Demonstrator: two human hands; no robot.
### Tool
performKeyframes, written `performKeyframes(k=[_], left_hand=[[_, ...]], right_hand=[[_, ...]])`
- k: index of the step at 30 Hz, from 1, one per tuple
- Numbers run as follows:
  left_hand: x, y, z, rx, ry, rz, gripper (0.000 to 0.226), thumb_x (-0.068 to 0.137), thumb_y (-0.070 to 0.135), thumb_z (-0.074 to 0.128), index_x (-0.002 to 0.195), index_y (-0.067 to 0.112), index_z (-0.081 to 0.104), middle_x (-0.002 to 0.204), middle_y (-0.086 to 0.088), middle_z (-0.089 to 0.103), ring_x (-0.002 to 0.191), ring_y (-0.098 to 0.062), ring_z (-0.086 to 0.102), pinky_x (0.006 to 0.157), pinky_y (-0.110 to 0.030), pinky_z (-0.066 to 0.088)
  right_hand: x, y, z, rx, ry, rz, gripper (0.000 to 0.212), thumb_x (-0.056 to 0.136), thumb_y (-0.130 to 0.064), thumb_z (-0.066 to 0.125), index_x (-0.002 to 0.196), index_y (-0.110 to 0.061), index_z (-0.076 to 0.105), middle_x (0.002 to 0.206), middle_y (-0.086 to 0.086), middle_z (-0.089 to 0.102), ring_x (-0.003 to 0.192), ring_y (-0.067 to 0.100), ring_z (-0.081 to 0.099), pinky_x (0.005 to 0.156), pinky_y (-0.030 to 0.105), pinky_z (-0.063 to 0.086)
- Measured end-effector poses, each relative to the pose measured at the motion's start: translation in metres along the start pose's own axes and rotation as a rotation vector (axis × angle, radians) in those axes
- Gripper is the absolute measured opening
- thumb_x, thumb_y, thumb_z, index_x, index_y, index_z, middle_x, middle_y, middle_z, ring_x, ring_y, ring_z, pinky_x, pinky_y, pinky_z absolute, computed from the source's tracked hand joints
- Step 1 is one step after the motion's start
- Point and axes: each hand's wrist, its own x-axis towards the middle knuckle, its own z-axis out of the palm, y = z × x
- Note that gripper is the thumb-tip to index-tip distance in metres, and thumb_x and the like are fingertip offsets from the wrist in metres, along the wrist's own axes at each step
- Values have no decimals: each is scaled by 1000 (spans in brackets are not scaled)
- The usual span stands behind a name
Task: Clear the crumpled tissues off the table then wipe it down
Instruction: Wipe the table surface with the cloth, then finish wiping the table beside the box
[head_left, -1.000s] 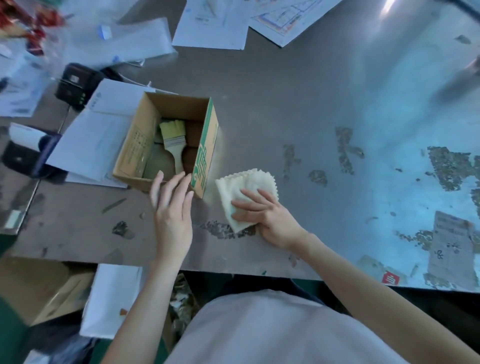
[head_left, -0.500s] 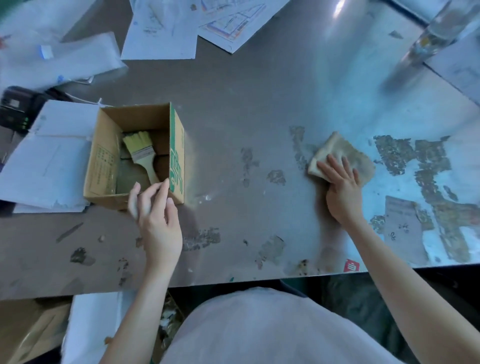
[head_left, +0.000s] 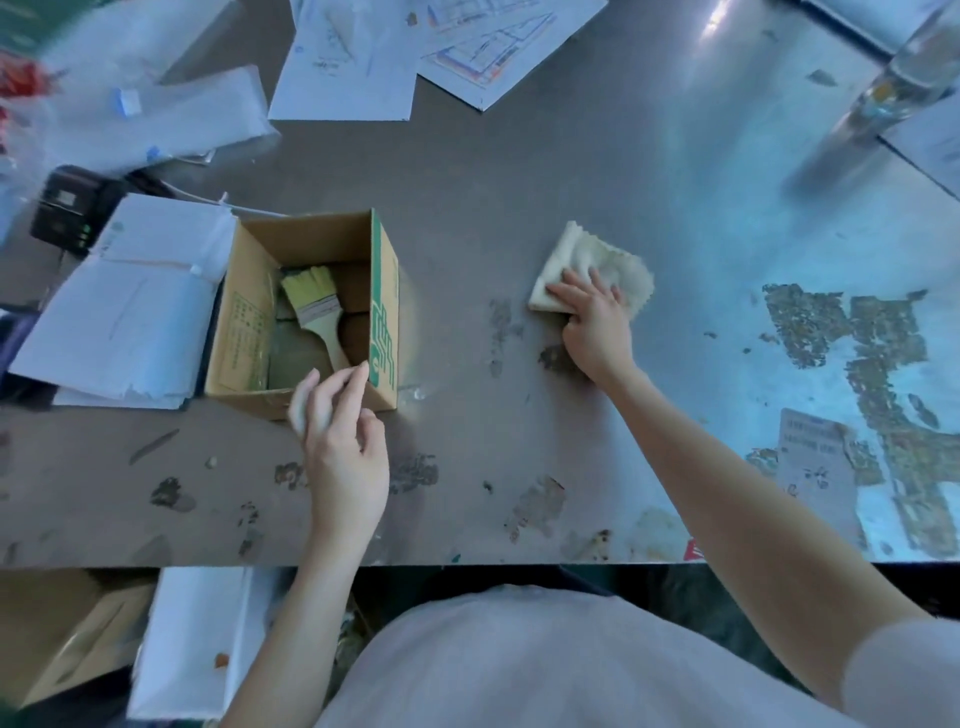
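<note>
A cream cloth (head_left: 615, 262) with a zigzag edge lies on the grey metal table (head_left: 519, 171), right of centre. My right hand (head_left: 595, 325) presses flat on the cloth's near half, fingers straight. My left hand (head_left: 343, 447) hovers at the near corner of an open cardboard box (head_left: 385, 291), fingers loosely spread and holding nothing. I see no crumpled tissue on the tabletop. Dark worn patches and stains mark the surface around both hands.
A paintbrush (head_left: 311, 304) lies inside the box. Stacked papers (head_left: 130, 312) sit left of it, with drawings (head_left: 415, 47) at the back. A clear bottle (head_left: 878, 98) stands far right. Peeled stickers (head_left: 815, 452) cling near the right front edge. A black device (head_left: 67, 208) sits far left.
My right hand swept the cloth from beside the box far to the right, then part of the way back towards the box. My left hand stayed by the box's near corner.
</note>
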Motion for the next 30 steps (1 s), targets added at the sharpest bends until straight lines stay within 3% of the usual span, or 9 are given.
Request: performKeyframes(k=[8,11,14,17,19,21,23,27,30], left_hand=[[-6,9,1,-70,-8,9,41,92,-11,50,133,-4,53,137,-17,53,139,-30,35,115,-40,31],[-8,10,-1,-73,-2,42,37,92,-12,51,127,-4,58,136,-16,54,138,-27,35,116,-21,22],[-7,10,-3,-76,-14,49,35,91,-13,51,124,-4,60,135,-17,54,137,-28,36,113,-10,18],[-6,9,-8,-94,-14,40,34,93,-11,49,124,-2,60,136,-16,54,137,-26,38,113,-13,23],[-5,6,-15,-111,-13,15,33,94,-8,49,124,0,61,137,-13,53,136,-23,40,111,-11,25],[-3,2,-24,-130,-4,-18,32,95,-5,49,124,1,61,137,-12,52,134,-21,43,109,-9,27],[1,-4,-34,-154,14,-35,31,95,-5,49,123,2,62,135,-12,53,130,-22,47,106,-9,30],[14,-25,-56,-208,34,-28,30,95,-5,50,121,3,63,131,-11,55,121,-15,51,102,-16,39],[27,-43,-73,-248,25,-9,30,95,-5,50,120,3,63,130,-11,56,120,-11,51,101,-10,37]], right_hand=[[-83,2,0,77,-228,-331,64,66,10,41,121,-15,63,143,1,48,143,21,28,119,40,14],[-103,17,-13,92,-218,-294,31,80,-18,48,101,-14,70,130,-1,59,134,19,41,114,44,23],[-107,15,-14,75,-152,-158,37,87,-42,53,79,-8,62,115,3,55,112,24,46,98,46,37],[-105,8,2,-2,-9,-44,31,87,-30,63,103,-5,56,135,14,38,125,35,35,100,44,40],[-102,1,11,86,34,44,52,88,-26,62,133,-10,42,151,17,20,139,34,18,108,39,25],[-99,-7,20,133,89,57,60,90,-15,59,143,-10,32,153,16,21,144,32,15,117,45,19],[-96,-18,30,169,138,57,60,86,2,53,142,-10,36,150,12,36,142,28,26,114,39,26],[-91,-65,55,308,182,72,64,73,14,47,129,-15,55,128,7,61,114,19,53,90,0,29],[-72,-111,67,594,212,199,50,76,7,53,119,-17,64,113,1,68,105,13,61,93,11,39]])
